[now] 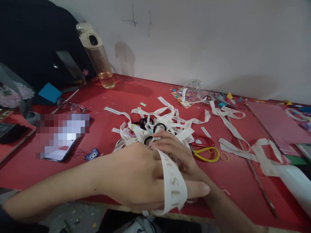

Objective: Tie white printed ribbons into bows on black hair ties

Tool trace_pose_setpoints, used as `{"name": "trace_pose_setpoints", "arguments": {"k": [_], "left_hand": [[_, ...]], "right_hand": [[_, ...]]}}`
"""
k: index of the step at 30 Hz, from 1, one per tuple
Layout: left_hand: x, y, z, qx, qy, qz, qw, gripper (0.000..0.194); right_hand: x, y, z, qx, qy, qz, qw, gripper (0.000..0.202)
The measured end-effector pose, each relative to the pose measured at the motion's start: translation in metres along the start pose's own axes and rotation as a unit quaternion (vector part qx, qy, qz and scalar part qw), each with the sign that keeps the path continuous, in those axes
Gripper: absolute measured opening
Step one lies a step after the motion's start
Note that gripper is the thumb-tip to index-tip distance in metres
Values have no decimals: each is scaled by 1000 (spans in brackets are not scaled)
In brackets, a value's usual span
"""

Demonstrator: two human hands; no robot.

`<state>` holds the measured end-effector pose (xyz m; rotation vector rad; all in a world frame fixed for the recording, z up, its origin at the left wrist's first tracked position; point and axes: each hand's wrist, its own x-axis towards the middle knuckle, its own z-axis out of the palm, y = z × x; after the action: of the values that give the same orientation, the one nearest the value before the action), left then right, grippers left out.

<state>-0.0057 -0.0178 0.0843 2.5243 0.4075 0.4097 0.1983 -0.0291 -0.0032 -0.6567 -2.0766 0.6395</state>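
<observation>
A white ribbon with gold letters loops around the fingers of my left hand, which is closed on it with one finger stretched to the right. My right hand lies just beyond, its fingers curled together, the tips partly hidden behind my left hand. A black hair tie shows right at those fingertips; what they pinch is hidden. Behind both hands spreads a pile of printed white ribbons with more black hair ties. Scissors with yellow handles lie beside my right hand.
On the red table are a phone, glasses, a blue charm and an upright bottle. A plastic bag, loose ribbon, a thin stick and a pink sheet lie right.
</observation>
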Motion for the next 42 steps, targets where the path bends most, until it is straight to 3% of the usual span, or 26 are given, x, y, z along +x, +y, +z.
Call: {"name": "trace_pose_setpoints", "arguments": {"k": [4, 10, 12, 15, 17, 20, 22, 24, 25, 26, 28, 30, 33, 36, 40, 42], "left_hand": [[4, -14, 10, -19, 18, 125, 992, 44], [12, -36, 26, -121, 58, 172, 976, 66], [16, -38, 26, -152, 60, 179, 970, 60], [21, -34, 18, -258, -20, 146, 955, 37], [24, -28, 15, -383, -98, 81, 915, 34], [29, -22, 24, -576, -178, -21, 798, 35], [33, -22, 41, -642, -175, -35, 746, 31], [34, -24, 61, -652, -159, -41, 740, 20], [34, -25, 70, -669, -150, -61, 725, 17], [34, -27, 77, -700, -153, -94, 692, 15], [33, -28, 83, -744, -151, -117, 641, 15], [32, -29, 79, -764, -163, -103, 615, 13], [32, -30, 62, -753, -157, -49, 637, 13], [29, -34, 44, -711, -150, -3, 687, 18], [24, -40, 35, -626, -55, 1, 778, 18], [21, -42, 38, -591, -22, -4, 806, 18]], "right_hand": [[0, 5, 4, 22, 66, 30, 997, 22], [0, 8, 7, 161, 61, 96, 980, 21], [0, 7, 7, 184, 95, 137, 969, 14], [1, 8, 6, 157, 195, 180, 951, 11], [2, 11, 5, 111, 262, 184, 941, 12], [1, 14, 4, 54, 322, 158, 932, 13], [0, 14, 4, 30, 325, 137, 935, 14], [0, 12, 4, 8, 322, 114, 940, 12], [0, 10, 4, -3, 322, 103, 941, 12], [1, 9, 3, -12, 325, 95, 941, 11], [2, 8, 2, -28, 335, 88, 938, 11], [3, 8, 0, -33, 341, 92, 935, 10], [3, 12, 0, -45, 340, 112, 933, 14], [-1, 15, 0, -67, 305, 146, 939, 22], [-3, 11, -9, -77, 195, 132, 969, 35], [-1, 2, -21, -90, 173, 110, 975, 42]]}}
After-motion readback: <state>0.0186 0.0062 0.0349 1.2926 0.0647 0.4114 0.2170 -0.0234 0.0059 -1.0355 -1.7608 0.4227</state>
